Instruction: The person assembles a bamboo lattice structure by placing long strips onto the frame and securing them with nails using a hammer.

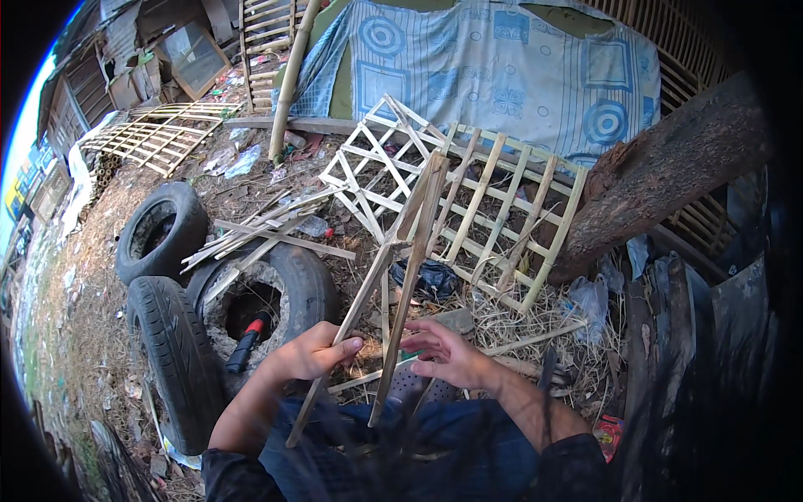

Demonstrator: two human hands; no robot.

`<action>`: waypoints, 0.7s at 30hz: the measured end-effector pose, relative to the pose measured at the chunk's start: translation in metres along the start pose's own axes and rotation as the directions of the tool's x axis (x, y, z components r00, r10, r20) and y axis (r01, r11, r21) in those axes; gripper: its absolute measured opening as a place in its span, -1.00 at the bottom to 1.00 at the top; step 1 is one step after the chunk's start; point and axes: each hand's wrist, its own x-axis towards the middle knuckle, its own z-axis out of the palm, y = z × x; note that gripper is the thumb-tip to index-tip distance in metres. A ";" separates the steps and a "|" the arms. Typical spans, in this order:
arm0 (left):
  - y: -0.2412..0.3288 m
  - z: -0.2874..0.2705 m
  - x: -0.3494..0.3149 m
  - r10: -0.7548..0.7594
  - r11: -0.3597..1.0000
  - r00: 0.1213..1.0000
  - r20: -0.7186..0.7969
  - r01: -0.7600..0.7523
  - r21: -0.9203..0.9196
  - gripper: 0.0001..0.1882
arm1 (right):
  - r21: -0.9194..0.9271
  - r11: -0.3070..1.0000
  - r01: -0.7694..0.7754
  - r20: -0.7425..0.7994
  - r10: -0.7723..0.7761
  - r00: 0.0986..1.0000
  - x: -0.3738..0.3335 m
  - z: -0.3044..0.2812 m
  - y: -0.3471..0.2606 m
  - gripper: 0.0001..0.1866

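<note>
My left hand is closed around a long wooden strip, thumb on top. A second wooden strip slopes beside it; the two meet at their far ends and spread apart toward my lap, with a short crosspiece between them. Just right of the second strip is my right hand, its fingers apart and curved, holding nothing that I can see. Whether its fingertips touch the strip I cannot tell. A white lattice frame and a bamboo lattice panel lie beyond the far ends.
Old tires lie at left, one filled with concrete; a red-and-black tool leans in its hole. Loose slats rest across it. A leaning tree trunk stands at right. Behind hangs a blue patterned cloth. A black plastic bag lies ahead.
</note>
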 end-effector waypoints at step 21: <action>0.036 -0.041 -0.017 0.022 0.826 0.990 -0.139 0.061 0.561 -0.68 | -0.445 0.894 0.039 -0.624 -0.342 0.702 -0.015 -0.105 0.028 -0.81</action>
